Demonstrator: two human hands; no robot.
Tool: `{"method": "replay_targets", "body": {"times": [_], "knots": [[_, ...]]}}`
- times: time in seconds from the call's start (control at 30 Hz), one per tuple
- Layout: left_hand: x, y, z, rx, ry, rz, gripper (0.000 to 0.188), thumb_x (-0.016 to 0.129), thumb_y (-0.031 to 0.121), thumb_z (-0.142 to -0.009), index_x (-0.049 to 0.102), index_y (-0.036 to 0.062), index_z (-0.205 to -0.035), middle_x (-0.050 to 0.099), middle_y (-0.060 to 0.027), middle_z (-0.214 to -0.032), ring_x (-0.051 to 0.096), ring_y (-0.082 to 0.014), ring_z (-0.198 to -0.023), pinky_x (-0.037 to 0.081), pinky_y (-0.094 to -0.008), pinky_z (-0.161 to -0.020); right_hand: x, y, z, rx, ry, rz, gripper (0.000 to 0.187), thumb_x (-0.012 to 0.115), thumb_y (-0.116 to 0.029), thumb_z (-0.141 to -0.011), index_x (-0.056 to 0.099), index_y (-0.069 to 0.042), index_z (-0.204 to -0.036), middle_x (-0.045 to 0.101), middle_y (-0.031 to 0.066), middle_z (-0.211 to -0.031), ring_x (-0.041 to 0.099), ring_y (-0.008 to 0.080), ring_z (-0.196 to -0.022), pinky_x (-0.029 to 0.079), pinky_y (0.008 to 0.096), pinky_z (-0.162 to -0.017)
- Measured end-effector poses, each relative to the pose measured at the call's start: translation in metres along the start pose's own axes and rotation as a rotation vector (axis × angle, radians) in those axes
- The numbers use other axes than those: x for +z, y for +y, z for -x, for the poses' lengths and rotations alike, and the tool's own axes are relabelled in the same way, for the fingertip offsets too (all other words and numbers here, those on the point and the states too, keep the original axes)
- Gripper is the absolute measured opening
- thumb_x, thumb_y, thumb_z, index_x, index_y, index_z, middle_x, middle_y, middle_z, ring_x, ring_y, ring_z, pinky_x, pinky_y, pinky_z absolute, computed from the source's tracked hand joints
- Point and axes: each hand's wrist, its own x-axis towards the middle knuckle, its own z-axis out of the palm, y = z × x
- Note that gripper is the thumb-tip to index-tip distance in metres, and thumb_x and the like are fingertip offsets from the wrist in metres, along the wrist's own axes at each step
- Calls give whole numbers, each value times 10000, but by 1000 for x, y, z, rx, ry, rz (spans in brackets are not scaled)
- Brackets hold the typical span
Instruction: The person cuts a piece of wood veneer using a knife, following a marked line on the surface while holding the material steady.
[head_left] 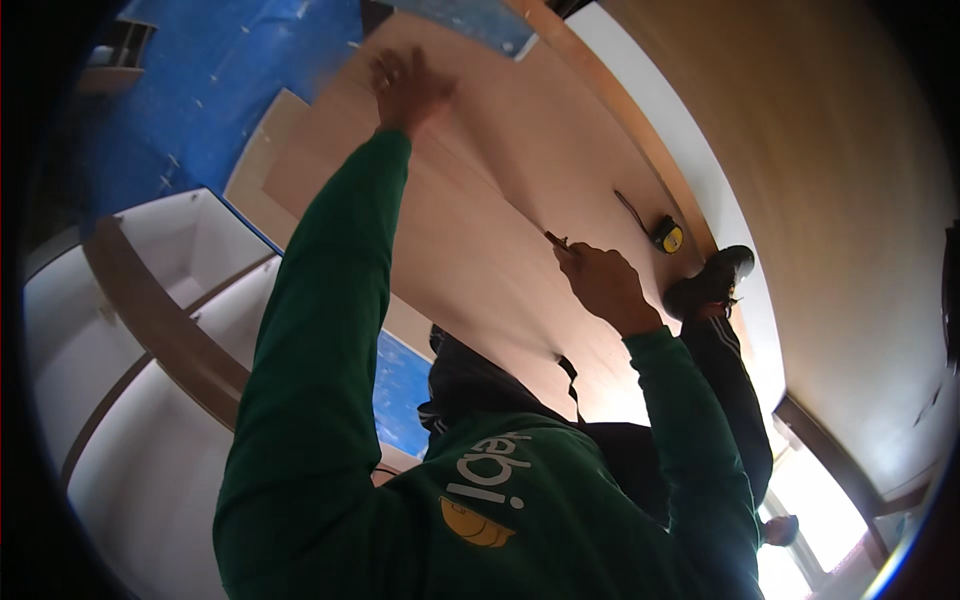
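A large light-brown wooden board (470,250) lies in front of me. Over its far part is my left hand (405,92), fingers apart and slightly blurred, with nothing visible in them. My right hand (605,288) is closed around a small slim tool (556,241), whose dark tip meets the board; its exact kind is hard to make out. From that tip a thin dark line runs across the board toward my left hand. Right of my right hand rests a yellow and black tape measure (667,236), with a thin dark stick-like thing (630,207) beside it.
My shod foot (708,283) rests at the board's right edge. White open cabinet boxes (160,400) with brown edges stand at left. Blue sheeting (230,90) covers the far left. A tall wooden panel (800,150) rises at right, near a bright window (815,510).
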Motion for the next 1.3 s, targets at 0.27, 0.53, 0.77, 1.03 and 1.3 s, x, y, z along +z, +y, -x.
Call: {"method": "replay_targets", "body": {"times": [0.27,0.53,0.77,1.03,1.3], "knots": [[-50,10,161,503,-102,15,826,601,514,-1054,353,56,-1697,210,-296,-1775,188,-528,-1636,210,-595,-1328,1,7,4,64,32,-97,560,500,-543,-1109,792,-67,-1067,796,211,-977,769,416,-961,602,550,-876],[-58,-19,207,165,-307,67,888,569,535,-1067,255,21,-1719,187,-286,-1787,143,-492,-1659,165,-627,-1324,-11,-8,12,138,20,-64,557,493,-559,-1108,791,-89,-1110,800,200,-994,769,419,-971,604,547,-876],[-61,-17,153,195,-393,-139,900,581,548,-1053,184,179,-1771,72,-271,-1819,112,-490,-1670,244,-664,-1288,1,14,-3,87,9,3,610,454,-589,-1109,795,-85,-1159,797,218,-1027,760,454,-962,593,586,-909],[-76,47,148,170,-646,77,776,465,663,-1082,182,403,-1756,-60,-117,-1852,-4,-499,-1674,176,-885,-1176,-2,19,-12,69,-21,47,574,463,-544,-1100,794,-84,-1189,799,206,-1110,765,447,-987,607,553,-931],[-98,59,136,96,-775,43,828,510,706,-1046,182,426,-1753,-101,-98,-1851,-25,-479,-1679,179,-872,-1189,-41,-6,-10,218,-248,-88,668,473,-570,-1091,755,29,-1186,788,233,-982,793,362,-802,664,470,-692]]}}
